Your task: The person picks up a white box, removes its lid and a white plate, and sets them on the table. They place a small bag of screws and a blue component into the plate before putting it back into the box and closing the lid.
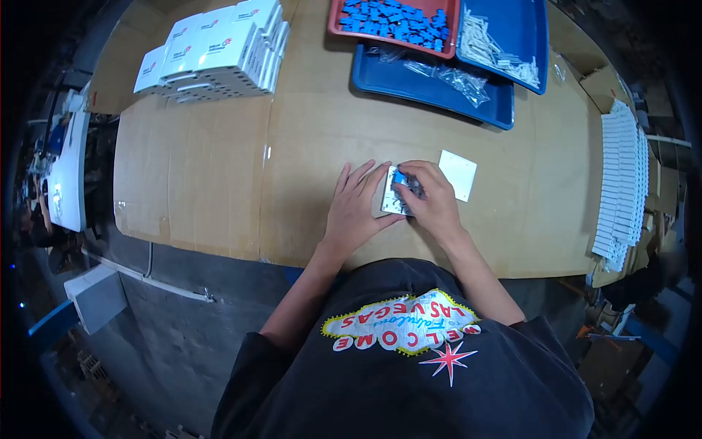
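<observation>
A small white plastic housing [390, 200] with dark and metallic-looking parts inside lies on the cardboard-covered table in front of me. My left hand [356, 208] steadies it from the left, index finger at the top corner and thumb along the bottom edge, the other fingers spread on the cardboard. From the right, my right hand [433, 196] bends over the housing, its fingertips pinching a blue plastic part [398, 178] at the upper end. The fingers hide much of the inside. Just beyond my right hand lies a flat white square cover [458, 175].
A red tray [336, 22] of blue parts and a blue tray [540, 44] of white sticks stand at the back, over another blue tray [365, 77] with clear plastic bags. White printed boxes [219, 51] are stacked back left; white pieces [618, 183] are stacked right.
</observation>
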`<state>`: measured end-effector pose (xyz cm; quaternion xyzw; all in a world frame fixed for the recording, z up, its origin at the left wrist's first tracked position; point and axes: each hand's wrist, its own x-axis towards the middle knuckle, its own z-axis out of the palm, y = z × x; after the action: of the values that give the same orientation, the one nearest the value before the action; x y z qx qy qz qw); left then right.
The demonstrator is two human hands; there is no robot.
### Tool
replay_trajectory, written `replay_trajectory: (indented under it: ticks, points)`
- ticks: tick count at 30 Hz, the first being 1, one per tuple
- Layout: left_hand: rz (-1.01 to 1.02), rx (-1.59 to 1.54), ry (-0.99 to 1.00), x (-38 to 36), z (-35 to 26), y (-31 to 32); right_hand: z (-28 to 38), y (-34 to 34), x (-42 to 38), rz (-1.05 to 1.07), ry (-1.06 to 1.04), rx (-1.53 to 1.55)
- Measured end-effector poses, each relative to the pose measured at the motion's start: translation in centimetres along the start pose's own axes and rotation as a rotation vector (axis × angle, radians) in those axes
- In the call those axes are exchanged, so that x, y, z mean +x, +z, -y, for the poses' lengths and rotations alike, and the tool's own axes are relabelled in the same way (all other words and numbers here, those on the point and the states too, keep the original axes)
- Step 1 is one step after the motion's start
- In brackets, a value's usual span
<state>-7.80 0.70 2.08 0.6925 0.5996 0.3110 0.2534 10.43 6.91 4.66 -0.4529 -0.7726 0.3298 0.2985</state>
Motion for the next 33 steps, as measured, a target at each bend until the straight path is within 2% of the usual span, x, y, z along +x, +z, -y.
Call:
replay_trajectory:
  ticks: [18, 27, 30, 33]
  points:
    - [0.044, 0.025, -0.002, 0.0, 0.3, -0.3, 0.1, 1.2, 0.0, -0.017, -0.047, -0.103]
    - [0.013, -0.021, -0.004, 0.1, 0.4, -0.2, -0.7, 1.3, 0.0, -0.016, -0.080, -0.017]
    - [0.019, -0.024, -0.013, 0.1, 0.3, -0.3, -1.5, 1.6, -0.1, -0.017, -0.025, 0.065]
    - [0.026, -0.019, -0.015, 0.1, 0.4, -0.2, -1.3, 1.2, 0.1, 0.021, -0.082, -0.012]
